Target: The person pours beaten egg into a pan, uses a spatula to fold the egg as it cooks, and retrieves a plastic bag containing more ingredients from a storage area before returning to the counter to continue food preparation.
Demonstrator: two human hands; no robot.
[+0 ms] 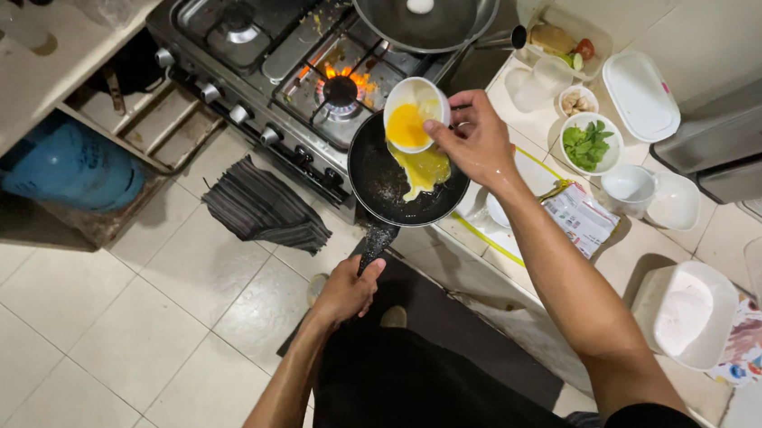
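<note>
My right hand (473, 136) grips a small white bowl (418, 102) by its rim and tilts it over a black frying pan (378, 180). Beaten yellow egg (420, 166) runs from the bowl into the pan. My left hand (347, 289) holds the pan's black handle (373, 243), keeping the pan off the stove, just in front of the lit burner (340, 87).
A steel wok (460, 4) with a white lump sits on the back burner. On the tiled counter to the right stand a bowl of green leaves (589, 143), a white cup (628, 190), a lidded white tub (688, 317) and food trays. A striped cloth (263, 207) and blue gas cylinder (69, 170) lie left.
</note>
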